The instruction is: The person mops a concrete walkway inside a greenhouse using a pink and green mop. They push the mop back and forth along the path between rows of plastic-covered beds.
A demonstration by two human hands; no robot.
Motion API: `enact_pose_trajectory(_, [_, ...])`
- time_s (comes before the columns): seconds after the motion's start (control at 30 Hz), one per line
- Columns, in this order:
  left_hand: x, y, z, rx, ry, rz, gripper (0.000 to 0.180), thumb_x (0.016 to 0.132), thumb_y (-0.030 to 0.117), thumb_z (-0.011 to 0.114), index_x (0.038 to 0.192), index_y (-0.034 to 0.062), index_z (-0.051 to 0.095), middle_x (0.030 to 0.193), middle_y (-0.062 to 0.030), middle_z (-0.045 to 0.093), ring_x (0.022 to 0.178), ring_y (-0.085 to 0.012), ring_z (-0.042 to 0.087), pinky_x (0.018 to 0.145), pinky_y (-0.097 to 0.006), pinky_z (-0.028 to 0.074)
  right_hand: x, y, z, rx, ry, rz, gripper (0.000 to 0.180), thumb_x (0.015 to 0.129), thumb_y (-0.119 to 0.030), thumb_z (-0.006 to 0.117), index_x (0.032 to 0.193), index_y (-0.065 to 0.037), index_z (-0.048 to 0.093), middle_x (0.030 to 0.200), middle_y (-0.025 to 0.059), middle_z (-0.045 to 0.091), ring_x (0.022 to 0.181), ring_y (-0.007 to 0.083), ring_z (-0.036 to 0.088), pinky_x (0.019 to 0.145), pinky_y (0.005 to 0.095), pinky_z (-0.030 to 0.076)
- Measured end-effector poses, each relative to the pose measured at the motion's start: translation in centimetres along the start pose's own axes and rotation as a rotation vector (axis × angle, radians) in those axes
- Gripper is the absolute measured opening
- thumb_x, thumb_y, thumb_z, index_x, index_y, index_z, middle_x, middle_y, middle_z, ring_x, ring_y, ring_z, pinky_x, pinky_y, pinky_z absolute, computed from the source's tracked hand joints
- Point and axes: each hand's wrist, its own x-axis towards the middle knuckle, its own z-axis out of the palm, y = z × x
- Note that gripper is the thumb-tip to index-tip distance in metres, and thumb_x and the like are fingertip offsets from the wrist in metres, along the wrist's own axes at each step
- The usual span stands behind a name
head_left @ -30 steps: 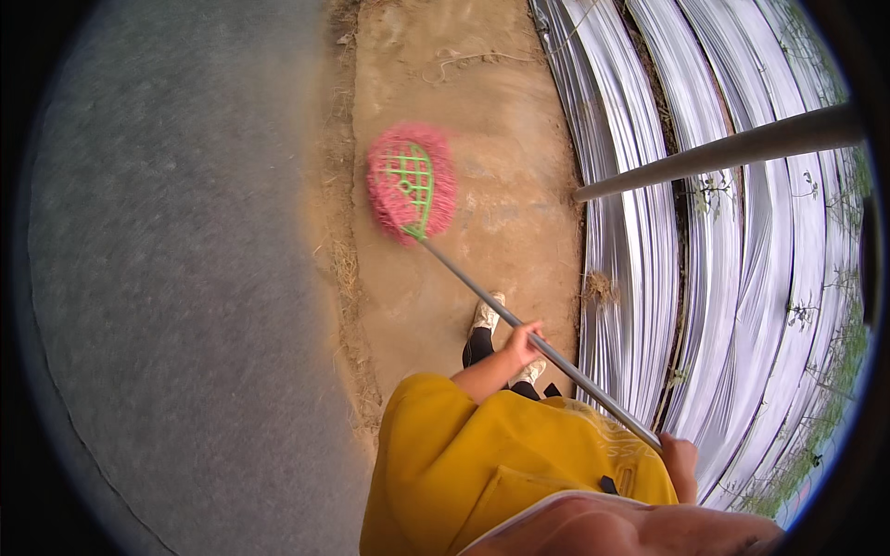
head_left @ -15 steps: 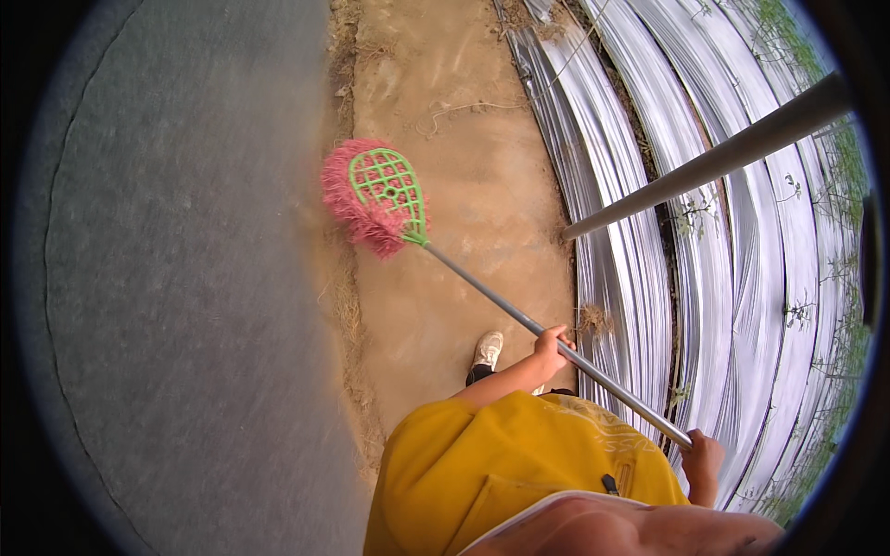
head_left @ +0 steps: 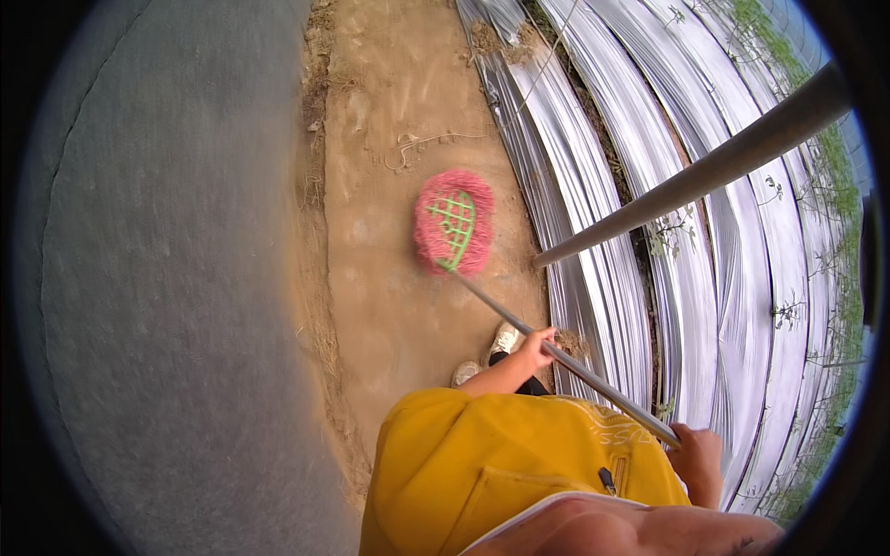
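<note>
The left hand is closing around the long grey pole of a mop, partway along it. The right hand, farther right and nearer the body, is wrapping around the pole's near end, so both hands are holding the one mop.

Beyond the left hand, ahead and to its left, the shaggy pink head is facing away from the person above bare brown soil, with a bright green lattice frame showing on top. The head is blurring, so it may be brushing the soil or sitting just above it.

The only writing is running across the yellow top, just left of the right hand: pale outlined lettering, bending with the folds. A dark zipper pull is hanging below it. The pole and the head are showing no label that can be made out.

Pale shoes are standing just below and beside the left hand, and a tuft of dry grass is lying just to that hand's right. Well to the left of both hands, a dark grey sheet is covering the ground. Ahead of the right hand, silvery-white plastic strips are stretching away, with a thick round post slanting across them.
</note>
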Motion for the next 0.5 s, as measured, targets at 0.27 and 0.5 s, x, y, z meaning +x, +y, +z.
enact_pose_trajectory(0.27, [0.7,12.6,2.8,-0.144,0.217,0.333,0.017,0.074,0.005,0.056,0.068,0.007,0.04,0.055,-0.0064,0.038,0.048,-0.0205,0.037,0.048,-0.035,0.039,11.9,-1.3,1.4,0.115,0.097,-0.144,0.032,0.061,-0.012,0.069,0.092,-0.015,0.061,0.065,0.0082,0.06,0.059,0.0269,0.058,0.058,0.0371,0.045])
enact_pose_trajectory(0.5, [-0.3,6.1,15.8,-0.086,-0.01,0.101,0.021,0.073,0.003,0.059,0.075,0.0056,0.039,0.061,-0.0063,0.039,0.055,-0.0184,0.04,0.052,-0.032,0.041,7.4,0.5,-7.6,0.042,0.26,0.119,0.037,0.053,-0.001,0.07,0.088,-0.008,0.062,0.064,0.012,0.059,0.058,0.0278,0.058,0.057,0.0347,0.045])
